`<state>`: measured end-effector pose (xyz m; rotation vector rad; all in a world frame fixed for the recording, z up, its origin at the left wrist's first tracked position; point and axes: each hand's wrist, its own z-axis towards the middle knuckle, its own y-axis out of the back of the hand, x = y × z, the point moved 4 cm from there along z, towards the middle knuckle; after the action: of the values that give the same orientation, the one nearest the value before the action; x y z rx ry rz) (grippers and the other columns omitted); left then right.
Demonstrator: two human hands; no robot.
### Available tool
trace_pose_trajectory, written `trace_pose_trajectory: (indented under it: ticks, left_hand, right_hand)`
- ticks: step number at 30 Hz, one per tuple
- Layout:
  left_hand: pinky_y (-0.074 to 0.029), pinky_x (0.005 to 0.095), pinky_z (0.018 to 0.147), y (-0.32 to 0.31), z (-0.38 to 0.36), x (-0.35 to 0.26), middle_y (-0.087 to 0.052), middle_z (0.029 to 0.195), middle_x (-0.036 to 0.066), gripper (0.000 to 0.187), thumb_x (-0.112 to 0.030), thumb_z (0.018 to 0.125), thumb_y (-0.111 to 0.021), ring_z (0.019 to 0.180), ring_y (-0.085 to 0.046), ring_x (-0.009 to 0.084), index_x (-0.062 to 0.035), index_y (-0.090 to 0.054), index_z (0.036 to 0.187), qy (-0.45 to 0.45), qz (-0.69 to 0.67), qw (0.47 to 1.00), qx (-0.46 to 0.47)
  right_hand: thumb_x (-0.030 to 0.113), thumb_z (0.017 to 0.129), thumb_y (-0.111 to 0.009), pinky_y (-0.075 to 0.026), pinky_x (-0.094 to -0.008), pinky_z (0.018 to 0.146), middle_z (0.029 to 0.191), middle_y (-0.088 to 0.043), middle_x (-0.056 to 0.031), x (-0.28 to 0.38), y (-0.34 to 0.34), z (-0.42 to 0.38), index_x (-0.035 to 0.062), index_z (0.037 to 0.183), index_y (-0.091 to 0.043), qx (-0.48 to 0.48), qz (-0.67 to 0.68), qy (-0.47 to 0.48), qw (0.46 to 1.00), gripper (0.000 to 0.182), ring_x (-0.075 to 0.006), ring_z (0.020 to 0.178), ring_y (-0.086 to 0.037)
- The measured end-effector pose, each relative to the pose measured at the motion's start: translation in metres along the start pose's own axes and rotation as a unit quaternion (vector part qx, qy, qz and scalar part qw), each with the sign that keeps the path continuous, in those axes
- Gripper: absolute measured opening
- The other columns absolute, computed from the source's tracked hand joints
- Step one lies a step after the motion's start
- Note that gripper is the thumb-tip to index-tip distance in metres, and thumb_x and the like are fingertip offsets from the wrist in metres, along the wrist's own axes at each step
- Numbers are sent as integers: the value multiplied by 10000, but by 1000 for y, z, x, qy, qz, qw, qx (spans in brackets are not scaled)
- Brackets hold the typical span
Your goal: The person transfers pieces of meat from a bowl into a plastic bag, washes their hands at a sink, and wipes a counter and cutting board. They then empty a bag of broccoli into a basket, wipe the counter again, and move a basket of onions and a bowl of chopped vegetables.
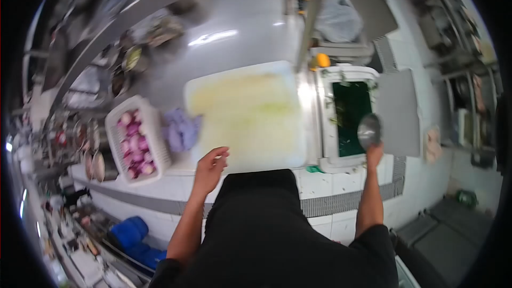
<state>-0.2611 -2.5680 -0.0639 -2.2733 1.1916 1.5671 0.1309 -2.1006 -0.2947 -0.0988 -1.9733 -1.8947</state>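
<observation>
My right hand (pixel 375 152) grips the rim of a round metal bowl (pixel 369 129), tilted over the right side of a white bin (pixel 327 122). Dark green contents (pixel 350 112) show inside the bin, with leafy bits along its rim. My left hand (pixel 211 167) hovers at the near left corner of a white cutting board (pixel 245 117), its fingers loosely bent and apart, with nothing seen in them. Yellow-green stains mark the board. Left of it lies a crumpled purple cloth (pixel 182 129), beside a white basket (pixel 113 133) of peeled red onions (pixel 136 146).
The board lies on a steel counter (pixel 240 32). A grey lid (pixel 399 112) is right of the bin. Behind the bin stands another container holding a clear plastic bag (pixel 340 18). Pots line the left side. A drain grate (pixel 341 206) crosses the tiled floor; blue plastic (pixel 130 234) is lower left.
</observation>
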Motion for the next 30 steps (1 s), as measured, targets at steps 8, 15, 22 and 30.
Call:
trace_pose_trajectory:
  ticks: [8,15,22,30]
  left_hand:
    - [-393,475,982,91,24,48,-411,1320,269,560,-233,807,-662,1162,-446,446,-32,-488,1299,-137,341,858,-358]
    - [-472,444,772,139,65,93,-627,956,214,337,-270,795,-677,853,-600,370,9,-635,978,-57,185,937,-292]
    - [-474,279,652,97,-7,-35,-660,892,77,170,-159,888,-600,722,-592,138,-17,-635,974,-144,-58,987,-35]
    - [-521,290,629,3,122,-46,-655,923,65,320,-166,884,-542,726,-629,153,-31,-584,1171,-217,135,962,-94]
  right_hand:
    - [200,773,-583,-364,-263,376,517,-514,-35,237,104,-77,5,699,-604,148,456,-92,873,210,-127,397,-466]
    - [249,801,-685,-436,-259,521,721,-569,-55,374,69,-136,-29,1105,-600,92,290,113,946,421,-145,583,-545]
    - [302,915,-598,-503,-283,789,1094,-620,-92,436,120,-241,6,1255,-529,337,559,100,751,456,-165,931,-614]
    - [220,937,-506,-519,-316,823,1047,-608,-98,425,207,-197,15,1178,-511,220,726,50,650,317,-176,938,-615]
